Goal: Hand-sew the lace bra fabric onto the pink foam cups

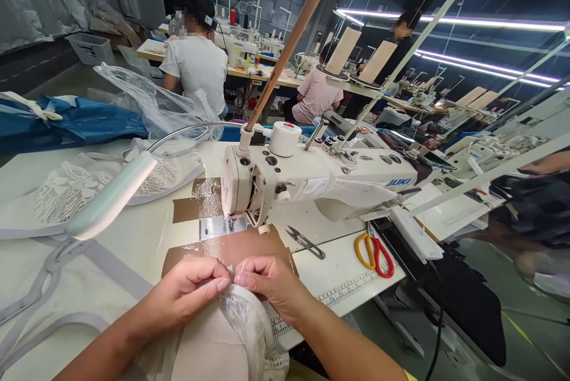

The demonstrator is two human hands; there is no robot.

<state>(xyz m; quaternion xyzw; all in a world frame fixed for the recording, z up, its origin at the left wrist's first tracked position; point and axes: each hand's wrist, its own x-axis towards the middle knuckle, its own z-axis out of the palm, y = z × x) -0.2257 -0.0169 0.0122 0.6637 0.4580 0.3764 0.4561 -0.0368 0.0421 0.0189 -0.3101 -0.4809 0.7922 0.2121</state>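
Observation:
Both my hands meet at the near edge of the table, in front of the sewing machine (312, 176). My left hand (191, 289) pinches the edge of a white lace garment (243, 316) between thumb and forefinger. Close beside it, my right hand (271, 283) pinches the same edge, its fingers curled. The garment hangs down toward my lap, with a smooth pale panel (211, 345) on its left and lace on its right. The brown patch (249, 250) of the machine bed lies just beyond my fingers. Thread at the fingertips is too fine to make out.
Thread snips (306, 241) and scissors with yellow and red handles (374, 255) lie to the right, near a printed ruler (342, 292). A lamp (111, 197) arches over lace pieces (71, 188) on the left. Other people sit at machines beyond.

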